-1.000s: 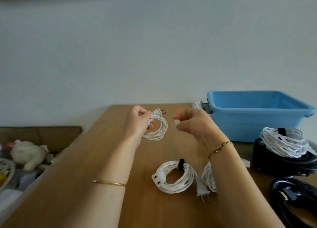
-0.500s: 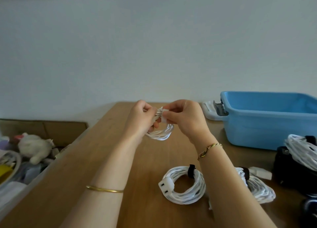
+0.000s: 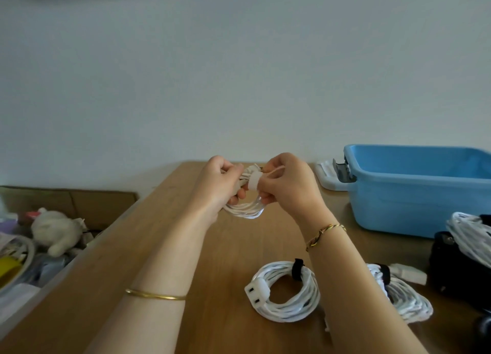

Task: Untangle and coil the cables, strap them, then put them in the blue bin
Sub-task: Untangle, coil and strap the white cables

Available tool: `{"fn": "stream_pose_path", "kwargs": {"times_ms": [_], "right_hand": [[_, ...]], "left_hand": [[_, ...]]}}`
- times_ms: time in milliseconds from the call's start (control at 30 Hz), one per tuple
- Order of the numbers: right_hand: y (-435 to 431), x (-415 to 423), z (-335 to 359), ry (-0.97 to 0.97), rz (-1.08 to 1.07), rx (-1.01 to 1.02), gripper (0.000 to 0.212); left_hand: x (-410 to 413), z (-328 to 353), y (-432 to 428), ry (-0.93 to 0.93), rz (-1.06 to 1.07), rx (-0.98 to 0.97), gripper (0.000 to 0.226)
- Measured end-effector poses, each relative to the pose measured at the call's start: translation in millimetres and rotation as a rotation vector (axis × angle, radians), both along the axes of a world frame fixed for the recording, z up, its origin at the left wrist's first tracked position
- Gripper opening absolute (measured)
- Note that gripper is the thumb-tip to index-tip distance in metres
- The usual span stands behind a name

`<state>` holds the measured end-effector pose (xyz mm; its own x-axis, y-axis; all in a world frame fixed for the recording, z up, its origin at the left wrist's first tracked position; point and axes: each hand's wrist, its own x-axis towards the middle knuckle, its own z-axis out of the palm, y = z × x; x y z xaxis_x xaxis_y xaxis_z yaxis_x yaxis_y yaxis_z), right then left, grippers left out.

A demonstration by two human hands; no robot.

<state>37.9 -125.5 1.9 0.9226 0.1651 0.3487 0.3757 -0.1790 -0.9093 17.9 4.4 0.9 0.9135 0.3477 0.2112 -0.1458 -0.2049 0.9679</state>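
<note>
A small coil of white cable (image 3: 245,209) hangs between both hands above the far end of the wooden table (image 3: 202,274). My left hand (image 3: 219,184) grips the coil's top. My right hand (image 3: 285,183) pinches a white strap (image 3: 254,181) wrapped around the bundle. On the table in front lies a coiled white extension cord (image 3: 288,298) bound by a black strap, and a second strapped white coil (image 3: 403,295) lies partly behind my right forearm. The blue bin (image 3: 414,194) stands at the right rear; no cable shows in the part of its inside that I see.
Another white coil (image 3: 470,236) rests on a black object (image 3: 454,268) at the right edge. A white lid (image 3: 328,176) lies beside the bin. Left of the table, a cardboard box (image 3: 79,202) and a clutter pile with a plush toy (image 3: 55,231).
My right hand came from apart to meet the left at the coil, and the white strap now wraps around the bundle. The view shifted slightly left.
</note>
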Motion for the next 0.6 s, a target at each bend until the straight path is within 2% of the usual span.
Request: {"fn": "stream_pose_path", "kwargs": {"times_ms": [200, 300, 433, 600], "right_hand": [[2.2, 3.6, 2.1, -0.062, 0.002, -0.171, 0.019], [-1.3, 2.8, 3.9, -0.038, -0.001, -0.149, 0.019], [-2.4, 0.6, 6.7, 0.021, 0.006, -0.017, 0.023], [-3.8, 2.6, 5.1, -0.107, -0.084, -0.015, 0.013]], "left_hand": [[-0.3, 0.4, 3.6, -0.007, 0.022, -0.025, 0.014], [-0.5, -0.5, 6.2, -0.003, 0.041, -0.017, 0.014], [-2.6, 0.1, 7.7, -0.007, 0.047, 0.005, 0.013], [-7.2, 0.3, 5.7, -0.009, -0.012, 0.131, 0.012]]}}
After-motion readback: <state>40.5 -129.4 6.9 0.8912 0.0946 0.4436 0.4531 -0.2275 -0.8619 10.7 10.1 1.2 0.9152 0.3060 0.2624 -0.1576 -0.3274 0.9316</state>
